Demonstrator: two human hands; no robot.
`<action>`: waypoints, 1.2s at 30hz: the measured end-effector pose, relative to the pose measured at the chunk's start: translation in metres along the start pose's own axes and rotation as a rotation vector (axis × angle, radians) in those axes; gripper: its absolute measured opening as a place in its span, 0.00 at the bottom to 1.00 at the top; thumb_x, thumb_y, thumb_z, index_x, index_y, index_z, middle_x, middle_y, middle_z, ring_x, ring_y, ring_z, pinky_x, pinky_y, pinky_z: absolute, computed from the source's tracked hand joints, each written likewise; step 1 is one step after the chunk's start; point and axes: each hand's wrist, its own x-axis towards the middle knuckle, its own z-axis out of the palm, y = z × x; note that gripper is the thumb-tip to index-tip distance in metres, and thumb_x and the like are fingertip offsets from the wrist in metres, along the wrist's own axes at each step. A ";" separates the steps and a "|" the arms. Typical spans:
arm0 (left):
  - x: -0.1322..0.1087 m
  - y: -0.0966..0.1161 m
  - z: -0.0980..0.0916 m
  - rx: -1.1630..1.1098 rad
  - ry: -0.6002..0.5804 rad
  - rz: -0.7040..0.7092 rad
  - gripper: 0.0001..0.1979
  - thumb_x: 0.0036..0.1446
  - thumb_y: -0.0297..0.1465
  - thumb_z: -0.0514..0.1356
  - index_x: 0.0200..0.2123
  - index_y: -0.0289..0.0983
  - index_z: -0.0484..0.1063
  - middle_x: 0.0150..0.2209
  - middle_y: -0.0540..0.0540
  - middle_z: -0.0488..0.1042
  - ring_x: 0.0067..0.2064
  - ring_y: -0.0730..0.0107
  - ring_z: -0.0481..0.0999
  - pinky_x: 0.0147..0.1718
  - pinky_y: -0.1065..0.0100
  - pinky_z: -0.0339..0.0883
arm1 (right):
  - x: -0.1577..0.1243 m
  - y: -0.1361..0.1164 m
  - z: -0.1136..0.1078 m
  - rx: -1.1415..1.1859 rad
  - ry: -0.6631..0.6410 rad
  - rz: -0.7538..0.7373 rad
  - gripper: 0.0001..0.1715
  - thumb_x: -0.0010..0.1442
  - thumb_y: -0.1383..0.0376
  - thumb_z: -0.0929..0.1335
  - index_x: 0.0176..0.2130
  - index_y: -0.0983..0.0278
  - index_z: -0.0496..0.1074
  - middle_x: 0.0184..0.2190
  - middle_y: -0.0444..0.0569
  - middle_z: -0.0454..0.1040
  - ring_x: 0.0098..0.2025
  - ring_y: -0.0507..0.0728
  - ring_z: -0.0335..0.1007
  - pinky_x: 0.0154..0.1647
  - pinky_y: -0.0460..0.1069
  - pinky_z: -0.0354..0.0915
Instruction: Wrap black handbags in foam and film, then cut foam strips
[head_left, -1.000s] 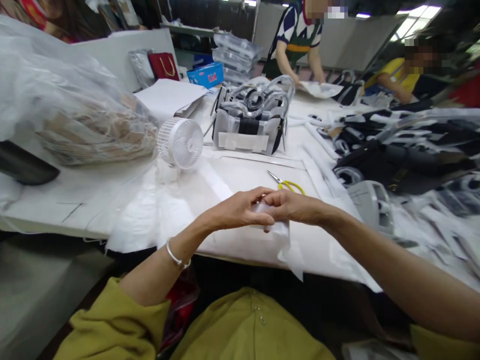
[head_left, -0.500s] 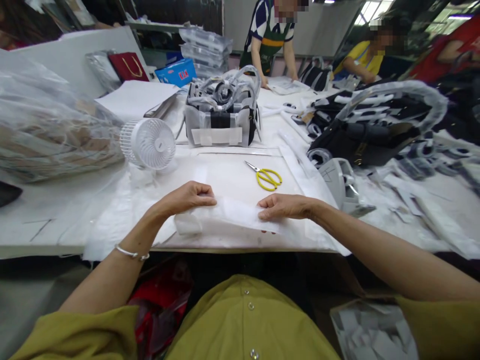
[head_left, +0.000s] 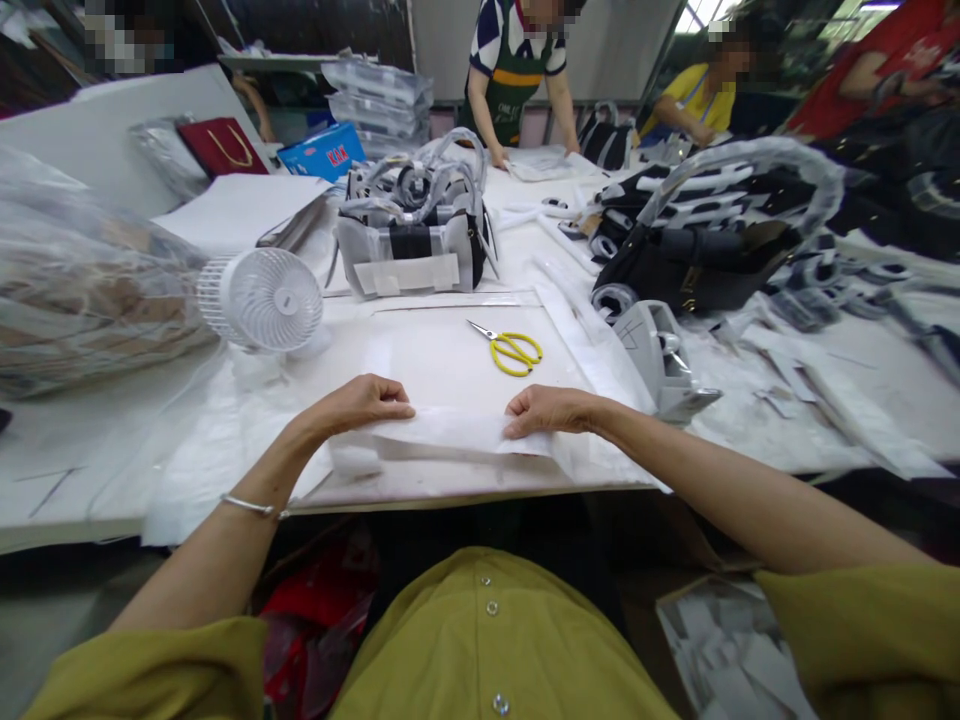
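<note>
A strip of thin white wrapping sheet [head_left: 457,430] stretches between my two hands just above the table's front edge. My left hand [head_left: 375,402] pinches its left end between thumb and fingers. At the other end, my right hand [head_left: 546,410] grips the sheet, with the fingertips partly hidden behind it. The sheet's lower edge hangs loose, and a folded part lies at the lower left. Yellow-handled scissors [head_left: 514,352] rest on the table beyond my hands, blades pointing left.
A white fan [head_left: 274,300] stands at the left beside a big plastic bag [head_left: 97,290]. Behind are a wrapped handbag [head_left: 409,240] and a blue box [head_left: 322,150]. To the right sit a tape dispenser [head_left: 656,355] and a black handbag [head_left: 697,265]. Co-workers stand across the table.
The view has shifted a little, so the table things appear further left. Both hands still hold the white sheet, which now looks flatter and straighter between them.
</note>
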 end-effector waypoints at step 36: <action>-0.111 -0.046 -0.020 -0.306 -0.193 -0.119 0.21 0.46 0.48 0.66 0.26 0.34 0.72 0.22 0.53 0.65 0.25 0.75 0.60 0.23 0.75 0.53 | -0.019 -0.025 -0.115 -0.841 0.370 0.183 0.09 0.39 0.64 0.70 0.25 0.64 0.76 0.20 0.43 0.71 0.25 0.54 0.64 0.25 0.46 0.56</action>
